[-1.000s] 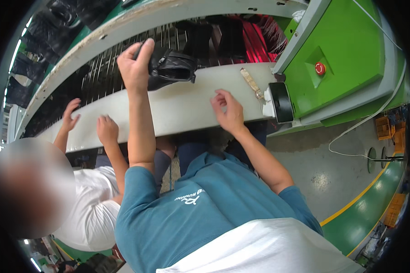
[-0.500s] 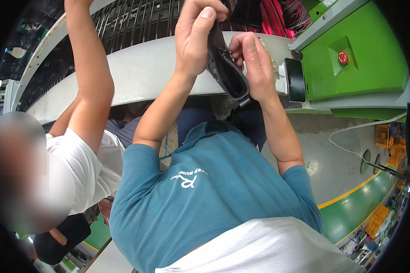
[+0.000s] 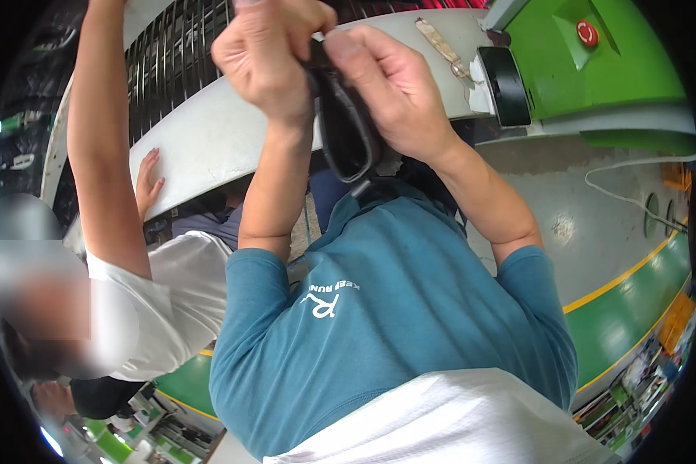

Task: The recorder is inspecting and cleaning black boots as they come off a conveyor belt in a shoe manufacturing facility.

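Both hands hold a black pouch [image 3: 346, 127] – left hand [image 3: 267, 58] closed on its top, right hand [image 3: 387, 93] pinching the edge. It looks soft and light – best gripped at the rim.

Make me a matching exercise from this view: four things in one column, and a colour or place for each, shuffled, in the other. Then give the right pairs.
Things:
1. dark pouch
2. round button
3. machine housing
4. co-worker's hand

Colour or place:
A. green
B. flat on the pale curved panel
C. red
D. gripped between the left hand and the right hand

Pairs: 1-D, 2-C, 3-A, 4-B
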Available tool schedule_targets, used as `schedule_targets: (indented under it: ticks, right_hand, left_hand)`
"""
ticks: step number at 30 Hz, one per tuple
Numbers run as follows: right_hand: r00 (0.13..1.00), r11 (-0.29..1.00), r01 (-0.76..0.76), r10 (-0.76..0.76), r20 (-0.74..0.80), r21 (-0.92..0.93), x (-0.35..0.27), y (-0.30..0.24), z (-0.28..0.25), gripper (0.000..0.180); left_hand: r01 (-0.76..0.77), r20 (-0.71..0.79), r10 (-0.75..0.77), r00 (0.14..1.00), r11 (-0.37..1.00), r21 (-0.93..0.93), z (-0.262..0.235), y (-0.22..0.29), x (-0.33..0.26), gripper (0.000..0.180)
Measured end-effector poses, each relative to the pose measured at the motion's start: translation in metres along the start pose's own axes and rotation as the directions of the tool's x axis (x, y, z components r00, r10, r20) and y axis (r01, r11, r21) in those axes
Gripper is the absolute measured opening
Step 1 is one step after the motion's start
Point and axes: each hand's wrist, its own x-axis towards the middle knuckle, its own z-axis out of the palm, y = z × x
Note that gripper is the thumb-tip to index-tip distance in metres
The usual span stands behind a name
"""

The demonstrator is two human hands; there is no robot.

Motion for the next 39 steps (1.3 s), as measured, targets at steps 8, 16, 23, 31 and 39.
schedule_targets:
  ticks: [8,16,23,31,39]
  right_hand:
    - [0.957,0.915,-0.279,0.289,-0.008,-0.292,-0.011,0.084,-0.050,0.041]
    - [0.944,0.919,-0.322,0.292,-0.156,-0.229,-0.019,0.127,-0.059,0.039]
    - [0.825,0.594,-0.509,0.542,0.158,0.623,-0.010,0.073,-0.048,0.055]
    - [0.617,-0.080,-0.740,0.317,0.721,0.668,-0.006,0.177,-0.135,0.078]
    - [0.704,0.012,-0.673,0.320,0.634,0.740,-0.004,0.180,-0.129,0.087]
  left_hand:
    - [0.170,-0.054,-0.170,0.984,0.985,-0.002,-0.013,0.028,0.000,0.072]
    - [0.169,0.018,-0.169,0.985,0.985,-0.017,0.005,0.010,0.006,0.071]
    - [0.114,0.142,-0.147,0.979,0.969,0.219,0.070,-0.031,0.028,0.047]
    - [-0.309,0.342,-0.392,0.854,0.146,0.940,0.063,-0.122,0.213,0.048]
    - [-0.537,0.389,-0.536,0.750,-0.149,0.830,-0.040,-0.188,0.281,0.030]
